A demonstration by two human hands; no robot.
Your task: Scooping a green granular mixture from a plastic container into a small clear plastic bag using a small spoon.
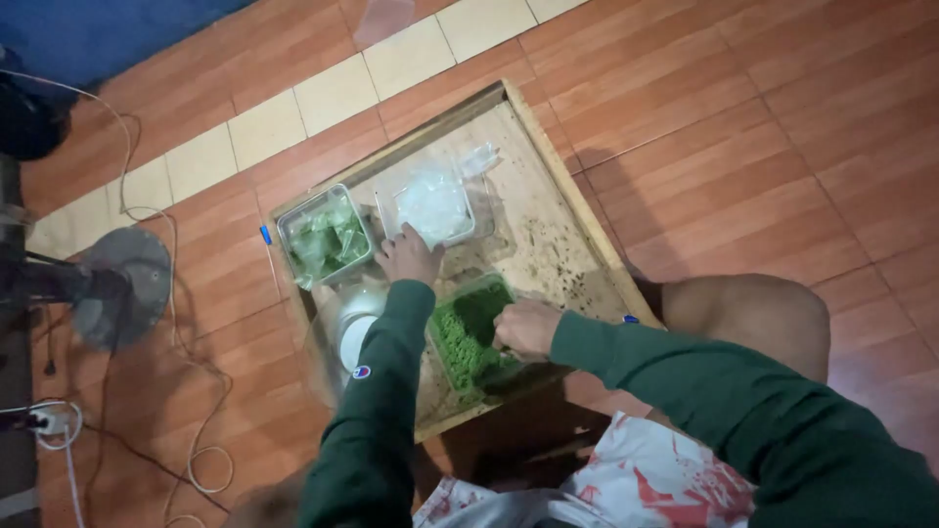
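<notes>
My right hand (526, 328) curls into the green-filled tub (469, 337) at frame centre on the wooden surface (548, 230); my left hand (409, 256) spreads open beside the clear tub (435, 207). A jolt here could scatter green bits.

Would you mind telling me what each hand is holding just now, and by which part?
The right hand grips the right rim of the green-filled container. The left hand rests beside the clear container; any grip cannot be told.
</notes>
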